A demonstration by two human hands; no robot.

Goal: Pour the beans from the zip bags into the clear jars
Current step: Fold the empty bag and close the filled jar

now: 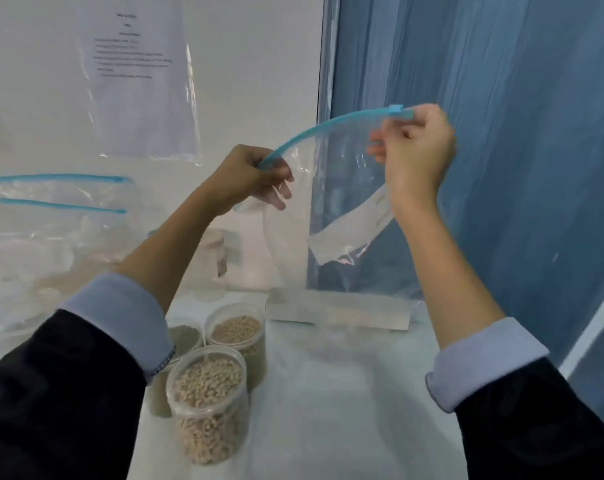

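the zip bag (331,216) hangs empty-looking in the air, its blue zip strip running left-low to right-high between both grips: left hand (255,178) pinches one end, right hand (415,147) pinches the slider end, above the jars (209,403) on the desk (345,410).

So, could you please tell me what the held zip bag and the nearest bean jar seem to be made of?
Zip bag: thin, clear, glossy plastic film, creased and see-through, with a teal plastic zip strip. Nearest jar: clear, rigid, probably plastic; the beans show through its wall.
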